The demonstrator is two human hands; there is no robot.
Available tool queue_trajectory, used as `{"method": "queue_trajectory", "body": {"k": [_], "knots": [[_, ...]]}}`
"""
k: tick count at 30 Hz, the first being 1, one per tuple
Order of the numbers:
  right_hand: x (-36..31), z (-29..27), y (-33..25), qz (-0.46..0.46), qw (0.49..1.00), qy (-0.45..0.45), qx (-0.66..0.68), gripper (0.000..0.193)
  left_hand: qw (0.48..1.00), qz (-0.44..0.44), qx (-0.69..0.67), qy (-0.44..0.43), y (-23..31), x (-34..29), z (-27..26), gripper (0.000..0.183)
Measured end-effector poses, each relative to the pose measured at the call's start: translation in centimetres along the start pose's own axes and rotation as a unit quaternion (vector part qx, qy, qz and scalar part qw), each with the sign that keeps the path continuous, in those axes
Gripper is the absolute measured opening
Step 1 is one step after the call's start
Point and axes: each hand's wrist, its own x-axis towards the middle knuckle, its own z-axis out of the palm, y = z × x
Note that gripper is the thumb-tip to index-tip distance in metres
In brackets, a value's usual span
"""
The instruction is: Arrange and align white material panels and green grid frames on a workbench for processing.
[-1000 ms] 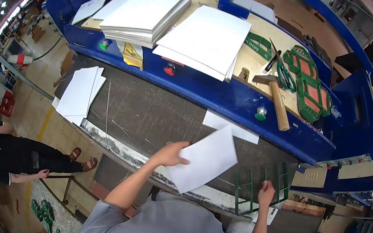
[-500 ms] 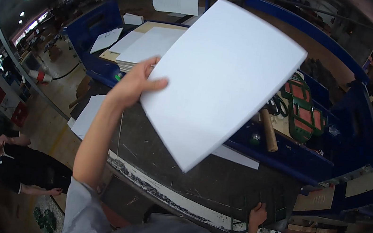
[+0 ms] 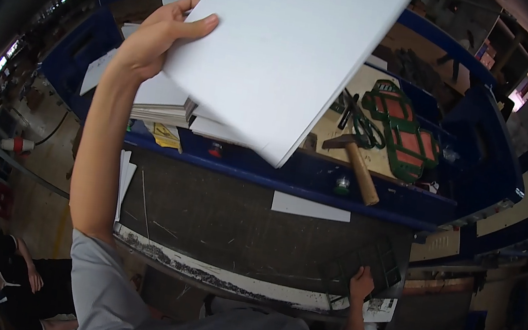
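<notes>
Our left hand (image 3: 160,36) has carried the white paper (image 3: 280,52) upward since 1 second ago, when both were low over the dark bench top (image 3: 224,207). That hand is pinched on the paper's left edge, thumb on the upper face, so the paper spreads out to its right. Our right hand (image 3: 362,285), lower and well apart from it, touches the green frame (image 3: 391,271); we cannot tell whether its fingers grip. Beyond our right hand lie 1 hammer (image 3: 362,173) and 1 loose sheet (image 3: 312,207).
</notes>
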Motion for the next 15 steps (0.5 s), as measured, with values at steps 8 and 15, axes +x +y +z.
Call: {"method": "queue_trajectory", "body": {"k": [8, 15], "knots": [[0.5, 0.4, -1.0, -0.039, 0.999, 0.014, -0.009, 0.026, 0.768, -0.118, 0.608, 0.162, -12.9, 1.2, 6.5, 0.061], [-0.4, 0.0, 0.6, -0.022, 0.999, 0.036, -0.005, 0.026, 0.907, 0.160, 0.185, 0.344, -12.2, -10.8, 21.2, 0.011]]}}
